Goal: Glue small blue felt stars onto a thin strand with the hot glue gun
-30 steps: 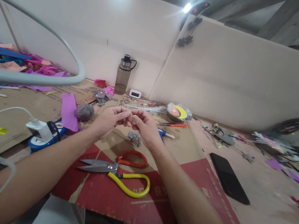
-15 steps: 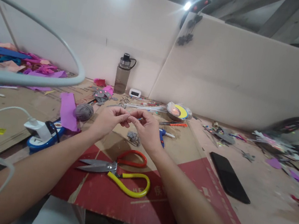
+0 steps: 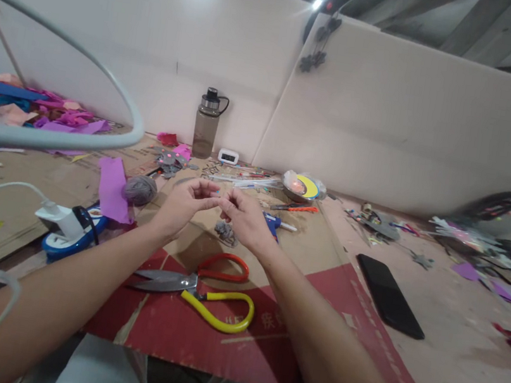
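Observation:
My left hand and my right hand meet over the cardboard, fingertips pinched together. Whatever they pinch is too small to make out. Just below my right hand lies a small bundle of grey yarn. A blue glue gun rests partly hidden behind that hand. Nearer to me, large scissors with one red and one yellow handle lie spread on the red part of the cardboard. A ball of grey yarn sits left of my left hand, beside a purple felt strip.
A water bottle and a small white clock stand by the wall. A bowl holds wrapped bits. To the right lies a black phone; to the left, a power strip. A pale curved tube crosses the upper left.
The view has shifted slightly. My right hand has turned a little, its fingers now pointing more toward the left hand's. Both hands stay together in front of me.

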A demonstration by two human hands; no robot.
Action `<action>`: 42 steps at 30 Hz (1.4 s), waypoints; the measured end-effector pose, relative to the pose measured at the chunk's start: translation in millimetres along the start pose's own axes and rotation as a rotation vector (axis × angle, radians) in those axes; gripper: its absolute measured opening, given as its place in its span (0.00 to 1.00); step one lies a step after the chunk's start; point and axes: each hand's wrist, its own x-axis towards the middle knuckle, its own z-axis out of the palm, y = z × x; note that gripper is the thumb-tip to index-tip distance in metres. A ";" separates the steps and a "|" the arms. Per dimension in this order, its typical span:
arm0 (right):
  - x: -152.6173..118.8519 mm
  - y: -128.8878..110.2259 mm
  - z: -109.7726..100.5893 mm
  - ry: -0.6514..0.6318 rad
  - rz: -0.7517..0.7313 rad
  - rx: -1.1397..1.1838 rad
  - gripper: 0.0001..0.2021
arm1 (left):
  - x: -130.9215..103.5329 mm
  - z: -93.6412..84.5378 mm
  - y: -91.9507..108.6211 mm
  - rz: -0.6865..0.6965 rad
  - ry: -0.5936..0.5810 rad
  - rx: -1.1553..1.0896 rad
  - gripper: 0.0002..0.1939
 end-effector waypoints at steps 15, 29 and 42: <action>-11.1 24.4 -7.9 -0.029 0.218 -0.848 0.11 | 4.8 -8.9 -33.4 0.208 -0.235 0.841 0.11; -9.1 37.2 -6.2 0.002 0.186 -0.267 0.11 | 6.9 -11.2 -20.5 0.137 -0.305 0.865 0.11; -15.5 27.1 -17.5 -0.031 -0.001 -0.495 0.05 | 9.0 -18.2 -3.7 -0.052 -0.528 0.849 0.09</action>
